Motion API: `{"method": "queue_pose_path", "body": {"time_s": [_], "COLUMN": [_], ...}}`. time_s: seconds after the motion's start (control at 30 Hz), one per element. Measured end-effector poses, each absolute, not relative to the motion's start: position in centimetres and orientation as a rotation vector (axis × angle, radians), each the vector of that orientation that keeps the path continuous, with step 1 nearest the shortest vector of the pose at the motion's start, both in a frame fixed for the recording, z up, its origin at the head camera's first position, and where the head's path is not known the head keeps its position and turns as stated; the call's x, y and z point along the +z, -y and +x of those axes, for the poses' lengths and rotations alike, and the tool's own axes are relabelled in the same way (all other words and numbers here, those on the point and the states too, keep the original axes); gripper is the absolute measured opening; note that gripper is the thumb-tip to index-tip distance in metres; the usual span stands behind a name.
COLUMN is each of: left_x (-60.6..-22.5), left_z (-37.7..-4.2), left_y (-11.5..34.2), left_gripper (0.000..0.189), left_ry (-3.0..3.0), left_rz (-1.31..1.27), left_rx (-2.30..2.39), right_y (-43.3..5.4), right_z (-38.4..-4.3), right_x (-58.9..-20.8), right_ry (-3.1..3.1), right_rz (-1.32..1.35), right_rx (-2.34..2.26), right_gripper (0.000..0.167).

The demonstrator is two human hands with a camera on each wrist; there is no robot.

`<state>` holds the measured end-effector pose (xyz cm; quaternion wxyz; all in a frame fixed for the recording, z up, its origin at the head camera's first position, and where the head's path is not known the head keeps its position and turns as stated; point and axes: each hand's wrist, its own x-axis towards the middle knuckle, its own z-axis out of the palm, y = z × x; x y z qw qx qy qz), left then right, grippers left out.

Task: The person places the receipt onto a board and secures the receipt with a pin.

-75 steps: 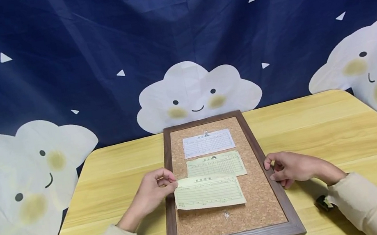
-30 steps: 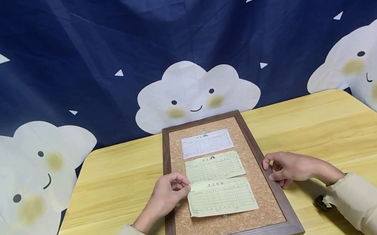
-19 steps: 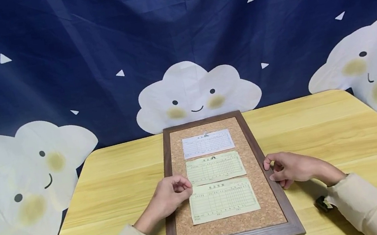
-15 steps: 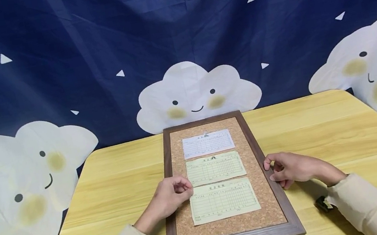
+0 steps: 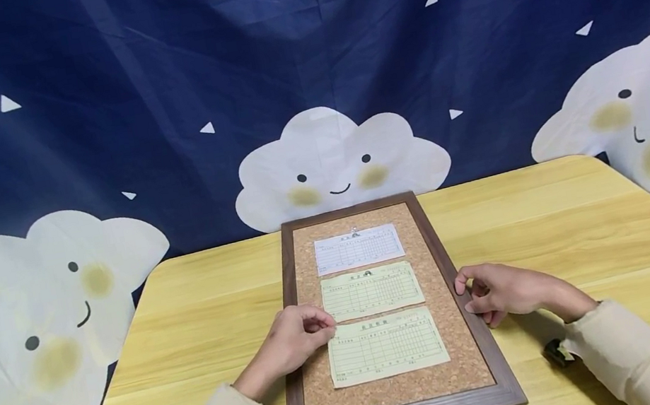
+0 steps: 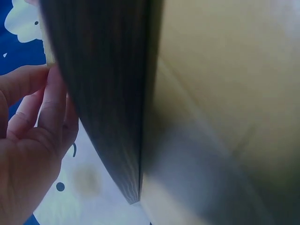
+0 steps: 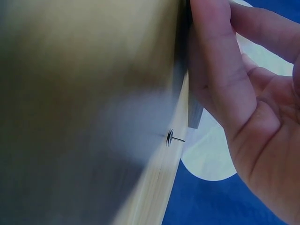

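A cork board (image 5: 326,403) in a dark wood frame lies on the table in the head view. My left hand (image 5: 296,336) pinches the upper left corner of the lowest pale green paper form (image 5: 388,348), which lies over the cork. Above it are a second pale green form (image 5: 369,294) and a white form (image 5: 356,252), each with a dark tack head at its top edge. My right hand (image 5: 507,290) grips the frame's right side with curled fingers and thumb. In the right wrist view a thumbtack (image 7: 171,138) stands point up on the table near that hand.
The light wooden table (image 5: 206,301) spreads to both sides of the board. Behind it hangs a dark blue curtain (image 5: 159,58) printed with white clouds. A black wrist device (image 5: 557,353) shows under the right sleeve.
My left hand has carried the lowest form right and toward me, off the second form. It now lies flat, covering the clear pin low on the cork. The right hand has stayed put.
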<state>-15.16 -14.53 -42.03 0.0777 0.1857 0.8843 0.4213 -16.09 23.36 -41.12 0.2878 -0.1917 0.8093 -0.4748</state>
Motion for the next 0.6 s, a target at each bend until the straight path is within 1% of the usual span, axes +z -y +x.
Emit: {"method": "queue_pose_path", "body": {"time_s": [0.17, 0.6], "left_x": [-41.96, -42.03], "left_z": [-15.33, -15.49], "left_y": [14.26, 14.35], "left_gripper": [0.009, 0.009], "left_ry": [-2.672, -2.660], "left_rz": [0.582, 0.628], "left_rx": [1.233, 1.237], "right_y": [-23.41, -23.38], "right_z": [-16.11, -16.16], "right_x": [-41.23, -41.30], "right_ry": [-2.164, -2.170], "right_rz": [-0.513, -0.521], "right_rx": [-1.266, -1.267], "right_gripper": [0.015, 0.015]}}
